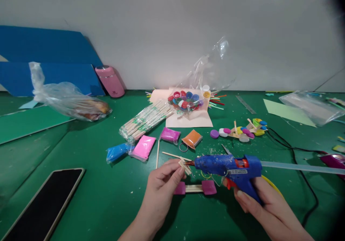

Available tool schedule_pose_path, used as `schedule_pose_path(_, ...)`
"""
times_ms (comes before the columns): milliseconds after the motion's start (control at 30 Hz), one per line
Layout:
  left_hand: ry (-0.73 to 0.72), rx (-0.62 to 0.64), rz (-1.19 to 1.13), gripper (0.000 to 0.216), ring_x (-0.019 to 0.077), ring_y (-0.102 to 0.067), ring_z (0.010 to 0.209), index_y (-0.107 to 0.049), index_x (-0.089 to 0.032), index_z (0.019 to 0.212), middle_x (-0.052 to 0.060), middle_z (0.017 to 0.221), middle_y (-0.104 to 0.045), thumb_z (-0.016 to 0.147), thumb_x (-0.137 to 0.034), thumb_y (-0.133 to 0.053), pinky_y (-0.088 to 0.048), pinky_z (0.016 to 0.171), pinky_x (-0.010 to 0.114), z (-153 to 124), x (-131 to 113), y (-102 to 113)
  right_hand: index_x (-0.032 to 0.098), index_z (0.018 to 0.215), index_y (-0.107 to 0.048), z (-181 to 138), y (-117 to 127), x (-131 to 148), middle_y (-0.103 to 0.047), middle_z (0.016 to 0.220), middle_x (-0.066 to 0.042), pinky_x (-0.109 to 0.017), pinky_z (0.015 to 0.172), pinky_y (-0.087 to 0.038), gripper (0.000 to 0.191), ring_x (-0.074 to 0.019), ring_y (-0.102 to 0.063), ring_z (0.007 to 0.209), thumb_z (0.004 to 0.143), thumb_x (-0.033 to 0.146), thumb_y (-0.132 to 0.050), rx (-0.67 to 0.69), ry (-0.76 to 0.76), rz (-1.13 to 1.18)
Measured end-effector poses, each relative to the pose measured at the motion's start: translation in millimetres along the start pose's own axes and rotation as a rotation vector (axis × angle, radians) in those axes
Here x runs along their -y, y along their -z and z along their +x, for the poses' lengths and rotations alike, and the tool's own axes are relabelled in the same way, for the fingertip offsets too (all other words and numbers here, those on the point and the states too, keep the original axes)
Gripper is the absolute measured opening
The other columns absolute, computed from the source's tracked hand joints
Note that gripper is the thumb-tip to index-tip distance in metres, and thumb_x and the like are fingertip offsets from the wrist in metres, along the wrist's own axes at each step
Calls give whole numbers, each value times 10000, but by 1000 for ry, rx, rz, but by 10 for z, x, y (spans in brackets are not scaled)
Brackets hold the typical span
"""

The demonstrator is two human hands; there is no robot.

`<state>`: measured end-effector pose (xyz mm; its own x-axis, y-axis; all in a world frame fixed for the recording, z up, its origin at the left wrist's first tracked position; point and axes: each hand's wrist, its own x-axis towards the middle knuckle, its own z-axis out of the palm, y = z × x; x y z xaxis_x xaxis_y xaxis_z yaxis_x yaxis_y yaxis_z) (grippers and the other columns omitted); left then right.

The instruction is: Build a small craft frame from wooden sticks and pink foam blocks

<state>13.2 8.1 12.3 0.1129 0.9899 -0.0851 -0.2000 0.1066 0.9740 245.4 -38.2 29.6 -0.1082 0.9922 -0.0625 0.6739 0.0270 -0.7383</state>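
– Where do we have the small wooden piece (185, 167)?

– In our left hand (164, 184), above the desk (107, 208). We pinch it between thumb and fingertips, so that hand is nearly closed, with the short pale sticks poking out past the thumb.

– And our right hand (266, 205)?

– It is wrapped round the handle of the blue glue gun (215, 165), fingers by the red trigger (230, 183). We can't tell whether the trigger is squeezed.

– Does the nozzle touch the wood?

– Its tip is right at the piece; we can't say for certain that they meet. A long, clear glue stick (302, 167) runs out of the back of the gun.

– What lies close by?

– Just past our left fingers, on the desk, a bundle of sticks (193, 188) has purple blocks at its ends, the left one partly behind our hand. Beyond our hands we see a metal ring (183, 147) beside an orange packet (192, 139), then a purple packet (170, 135), a pink packet (143, 148) and a blue packet (118, 152).

– Farther out?

– Wrapped sticks (147, 120), a clear bag of coloured caps (187, 101), and a phone (44, 205) at our left.
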Motion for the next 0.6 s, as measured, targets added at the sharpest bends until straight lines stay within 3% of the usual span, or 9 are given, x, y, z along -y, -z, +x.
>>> schedule_pose_path(300, -8, -4, -28, 112, 148, -503, 708, -703, -169, 752, 52, 788, -600, 747, -211, -599, -404, 621, 224, 4, -6, -6, 224, 1055, -533, 17, 3, 13, -569, 601, -7, -224, 463, -460, 294, -167, -544, 525, 827, 388, -443, -13, 53, -60)
schedule_pose_path(600, 16, -7, -53, 105, 139, -493, 704, -686, -157, 743, 54, 822, -578, 752, -210, -597, -404, 632, 234, 6, -5, -8, 217, 1074, -534, -20, 6, 0, -564, 641, -7, -209, 464, -459, 314, -153, -536, 533, 837, 392, -425, 25, 11, -47)
